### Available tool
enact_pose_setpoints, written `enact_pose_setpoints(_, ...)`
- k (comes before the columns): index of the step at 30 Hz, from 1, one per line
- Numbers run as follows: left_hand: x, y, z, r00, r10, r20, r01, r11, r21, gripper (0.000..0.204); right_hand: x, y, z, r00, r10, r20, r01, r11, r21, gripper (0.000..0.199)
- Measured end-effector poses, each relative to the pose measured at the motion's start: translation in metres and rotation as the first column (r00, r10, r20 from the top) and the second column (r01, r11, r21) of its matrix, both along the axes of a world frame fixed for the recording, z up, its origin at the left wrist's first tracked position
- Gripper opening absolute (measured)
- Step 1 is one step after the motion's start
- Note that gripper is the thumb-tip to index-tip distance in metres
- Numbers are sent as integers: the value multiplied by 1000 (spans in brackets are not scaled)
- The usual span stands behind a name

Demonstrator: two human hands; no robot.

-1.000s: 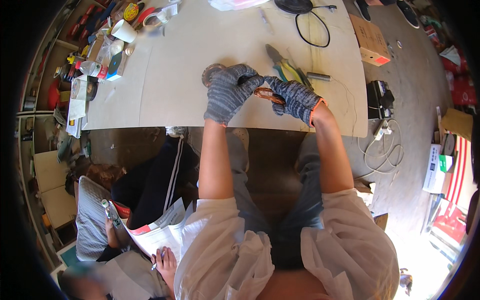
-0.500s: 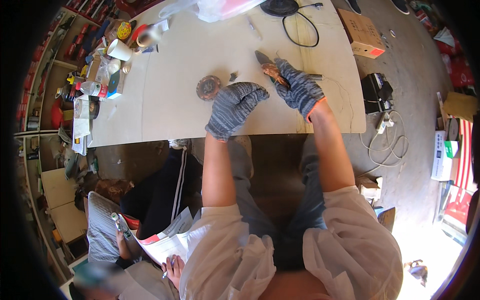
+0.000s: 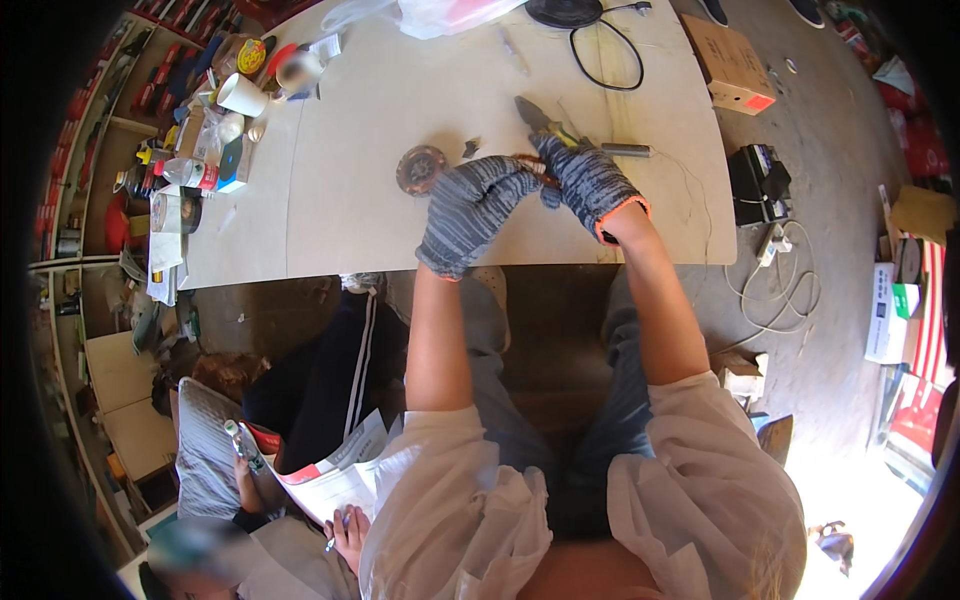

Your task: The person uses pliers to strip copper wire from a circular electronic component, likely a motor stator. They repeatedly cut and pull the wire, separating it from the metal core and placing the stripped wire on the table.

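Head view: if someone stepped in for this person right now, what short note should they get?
Left hand: gloved, at the table's near edge, fingers curled on a small reddish-brown piece that is hard to make out.
Right hand: gloved, gripping pliers whose tip points away, beside the same piece.
Round disc lies to the left of the hands, a small metal cylinder to the right.
Done or left: cannot be told from this view.
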State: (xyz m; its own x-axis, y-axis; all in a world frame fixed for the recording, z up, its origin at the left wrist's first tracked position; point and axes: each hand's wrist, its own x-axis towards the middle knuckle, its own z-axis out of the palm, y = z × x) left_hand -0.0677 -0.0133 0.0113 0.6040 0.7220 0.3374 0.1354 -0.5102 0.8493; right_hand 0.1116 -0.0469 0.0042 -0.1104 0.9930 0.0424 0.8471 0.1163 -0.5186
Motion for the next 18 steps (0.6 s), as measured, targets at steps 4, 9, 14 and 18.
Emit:
enact_pose_setpoints(4,-3,2,-6,998,-43,-50,44,999,22,15,2,0,-6,981,-82,-175,118,972,201,48)
enact_pose_setpoints(9,-1,0,-5,985,-48,168,98,949,-299,14,7,3,-15,881,-58,-469,160,971,179,51)
enact_pose_setpoints(14,-8,5,-13,945,-76,318,209,887,-412,14,-3,-7,-7,599,6,-800,106,991,87,43)
enact_pose_setpoints(18,-21,11,-12,994,-106,10,106,991,-85,15,0,-14,33,354,-336,-873,-196,886,-421,25)
